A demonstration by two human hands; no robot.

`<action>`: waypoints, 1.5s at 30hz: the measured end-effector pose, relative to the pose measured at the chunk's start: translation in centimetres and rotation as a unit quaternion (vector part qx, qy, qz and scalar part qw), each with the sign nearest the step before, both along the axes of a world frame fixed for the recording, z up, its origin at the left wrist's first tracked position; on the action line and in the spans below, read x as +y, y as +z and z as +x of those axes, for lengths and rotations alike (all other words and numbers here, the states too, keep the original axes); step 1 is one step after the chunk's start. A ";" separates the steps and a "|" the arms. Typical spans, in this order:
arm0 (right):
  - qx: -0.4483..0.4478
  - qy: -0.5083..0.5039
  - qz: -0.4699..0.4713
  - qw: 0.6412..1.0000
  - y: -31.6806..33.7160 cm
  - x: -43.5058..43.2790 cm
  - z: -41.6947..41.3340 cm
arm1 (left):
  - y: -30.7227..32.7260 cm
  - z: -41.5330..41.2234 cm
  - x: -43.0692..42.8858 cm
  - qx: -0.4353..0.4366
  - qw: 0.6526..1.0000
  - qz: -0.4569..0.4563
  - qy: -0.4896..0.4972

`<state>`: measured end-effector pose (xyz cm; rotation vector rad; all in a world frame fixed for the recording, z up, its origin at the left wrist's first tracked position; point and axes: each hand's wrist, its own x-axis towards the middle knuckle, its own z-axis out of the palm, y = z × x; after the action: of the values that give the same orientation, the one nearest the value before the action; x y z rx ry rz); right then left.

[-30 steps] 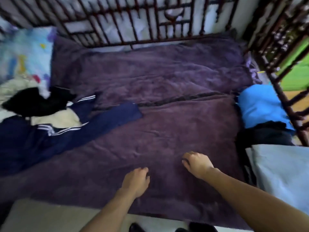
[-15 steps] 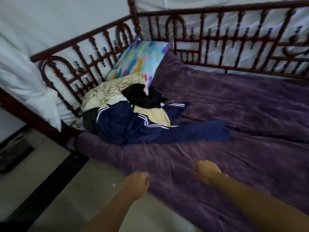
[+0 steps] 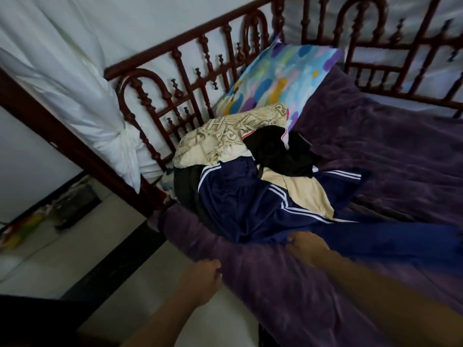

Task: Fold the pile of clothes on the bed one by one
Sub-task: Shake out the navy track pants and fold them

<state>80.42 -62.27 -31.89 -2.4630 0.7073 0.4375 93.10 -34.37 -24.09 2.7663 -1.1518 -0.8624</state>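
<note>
Reaching farther than a moment ago, my right grip (image 3: 307, 246) is touching the near hem, the best place to pinch, of the soft, light navy jacket (image 3: 245, 209) lying just beyond it on the bed (image 3: 375, 151), though I cannot tell if it is closing, while my left grip (image 3: 206, 272) is hanging loosely curled and empty.

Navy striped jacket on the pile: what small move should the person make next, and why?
Probably grip the navy jacket with the right hand and draw it clear: that hand is at the jacket's near edge, and one end trails free.

Left hand (image 3: 205, 274) and right hand (image 3: 307, 246) extend forward, fingers loosely curled.
</note>
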 end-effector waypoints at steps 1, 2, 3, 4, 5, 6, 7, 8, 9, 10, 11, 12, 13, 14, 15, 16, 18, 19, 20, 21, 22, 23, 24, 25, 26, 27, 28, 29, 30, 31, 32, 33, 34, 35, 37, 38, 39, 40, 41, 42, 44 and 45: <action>-0.002 0.003 0.001 1.000 -0.8 -0.6 2.9 | -0.5 2.1 -0.5 0.008 1.000 0.000 0.006; 0.001 0.007 -0.001 1.000 -1.5 -1.3 5.9 | -1.0 4.2 -0.9 0.017 1.000 0.002 0.014; 0.004 0.012 -0.006 1.000 -2.2 -2.0 8.8 | -1.5 6.2 -1.4 0.023 1.000 0.005 0.020; 0.006 0.015 -0.011 1.000 -2.8 -2.7 11.7 | -1.9 8.1 -2.0 0.026 0.999 0.011 0.022; 0.006 0.015 -0.015 1.000 -3.4 -3.4 14.7 | -2.3 9.9 -2.6 0.024 0.999 0.017 0.023; 0.002 0.014 -0.020 1.000 -4.0 -4.1 17.6 | -2.7 11.6 -3.1 0.018 0.999 0.019 0.027; -0.007 0.017 -0.028 0.999 -4.5 -4.6 20.4 | -3.2 13.0 -3.6 0.019 0.999 0.015 0.035; -0.015 0.020 -0.038 0.999 -4.9 -5.1 23.1 | -3.7 14.3 -4.0 0.025 0.999 0.007 0.048; -0.022 0.028 -0.042 0.998 -5.3 -5.4 25.7 | -4.2 15.3 -4.2 0.032 0.998 -0.004 0.061; -0.021 0.040 -0.036 0.998 -5.7 -5.5 27.8 | -4.7 16.2 -4.4 0.037 0.997 -0.014 0.070; -0.012 0.062 -0.029 0.998 -6.2 -5.4 29.6 | -5.1 16.8 -4.4 0.042 0.996 -0.020 0.074; 0.008 0.090 -0.029 0.995 -6.6 -5.1 31.1 | -5.5 17.3 -4.3 0.047 0.996 -0.023 0.074; 0.029 0.120 -0.040 0.992 -6.9 -4.6 32.1 | -5.9 17.8 -4.2 0.051 0.995 -0.028 0.076; 0.045 0.139 -0.059 0.987 -7.1 -3.9 32.5 | -6.0 18.2 -4.2 0.053 0.995 -0.030 0.077; 0.044 0.140 -0.080 0.986 -7.3 -3.2 32.4 | -6.1 18.7 -4.2 0.053 0.995 -0.031 0.077; 0.028 0.127 -0.096 0.987 -7.4 -2.5 31.9 | -6.2 19.3 -4.4 0.051 0.995 -0.031 0.076; -0.014 0.102 -0.122 0.987 -7.4 -1.2 29.4 | -6.1 20.6 -5.1 0.039 0.997 -0.032 0.065; -0.019 0.103 -0.121 0.987 -7.2 -0.7 27.8 | -5.9 21.2 -5.7 0.025 0.997 -0.036 0.058; -0.012 0.110 -0.114 0.987 -7.1 -0.1 25.9 | -5.7 21.8 -6.4 0.009 0.998 -0.045 0.053; -0.011 0.124 -0.109 0.986 -7.0 0.6 23.9 | -5.5 22.3 -7.4 -0.008 0.997 -0.062 0.047; -0.014 0.144 -0.115 0.983 -6.7 1.7 21.9 | -5.3 22.8 -8.4 -0.022 0.995 -0.087 0.038; -0.016 0.165 -0.132 0.977 -6.3 3.1 20.0 | -5.2 23.1 -9.6 -0.034 0.992 -0.115 0.027; -0.001 0.175 -0.134 0.975 -5.7 4.5 18.3 | -5.3 23.3 -10.9 -0.038 0.990 -0.137 0.018; 0.005 0.171 -0.116 0.978 -5.1 6.0 16.9 | -5.6 23.3 -12.1 -0.033 0.989 -0.145 0.014; 0.004 0.160 -0.110 0.981 -4.8 7.7 15.5 | -6.0 23.2 -13.2 -0.020 0.990 -0.138 0.009; 0.009 0.157 -0.101 0.982 -5.0 9.5 14.3 | -6.7 22.7 -14.0 -0.007 0.994 -0.113 -0.004; 0.030 0.149 -0.052 0.987 -5.2 11.1 13.4 | -7.6 22.0 -14.5 -0.001 0.997 -0.074 -0.031; 0.052 0.132 0.020 0.990 -5.3 12.5 12.9 | -8.6 21.3 -14.7 0.001 0.998 -0.027 -0.061; 0.077 0.093 0.084 0.989 -5.7 13.7 12.4 | -9.6 20.7 -14.3 0.005 0.997 0.021 -0.080; 0.085 0.042 0.125 0.988 -5.7 14.2 12.3 | -10.5 20.1 -13.7 0.010 0.993 0.070 -0.091; 0.065 -0.010 0.131 0.989 -5.7 14.2 12.5 | -11.5 19.8 -12.7 0.012 0.988 0.114 -0.101; 0.033 -0.060 0.119 0.991 -5.5 13.6 12.9 | -12.3 19.7 -11.6 0.010 0.983 0.146 -0.109; -0.012 -0.110 0.084 0.990 -5.4 12.6 13.6 | -13.1 19.8 -10.4 0.010 0.980 0.163 -0.114; -0.065 -0.160 0.035 0.984 -5.5 11.3 14.6 | -13.7 20.1 -9.1 0.016 0.979 0.167 -0.115; -0.103 -0.235 -0.041 0.966 -6.0 8.8 17.2 | -14.5 21.1 -6.6 0.044 0.980 0.155 -0.117; -0.072 -0.248 -0.041 0.965 -6.4 7.7 18.6 | -14.6 21.7 -5.6 0.063 0.980 0.151 -0.112; -0.024 -0.250 -0.015 0.968 -6.7 6.9 20.0 | -14.5 22.5 -4.7 0.084 0.980 0.150 -0.101; 0.026 -0.250 0.014 0.968 -7.2 6.6 21.3 | -14.4 23.1 -4.0 0.107 0.979 0.151 -0.083; 0.064 -0.250 0.033 0.966 -7.8 6.4 22.2 | -14.3 23.7 -3.4 0.127 0.980 0.145 -0.058; 0.092 -0.252 0.036 0.963 -8.5 6.5 22.8 | -14.0 24.0 -3.0 0.148 0.979 0.136 -0.024; 0.134 -0.252 0.022 0.958 -9.1 7.2 23.1 | -13.6 24.4 -2.8 0.187 0.972 0.134 0.055; 0.139 -0.253 0.017 0.957 -9.1 7.6 22.9 | -13.5 24.4 -3.0 0.195 0.967 0.145 0.082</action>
<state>103.35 -54.67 -40.98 -2.0969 1.3880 0.5870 117.51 -37.39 -37.57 2.6637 -0.7711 -1.5703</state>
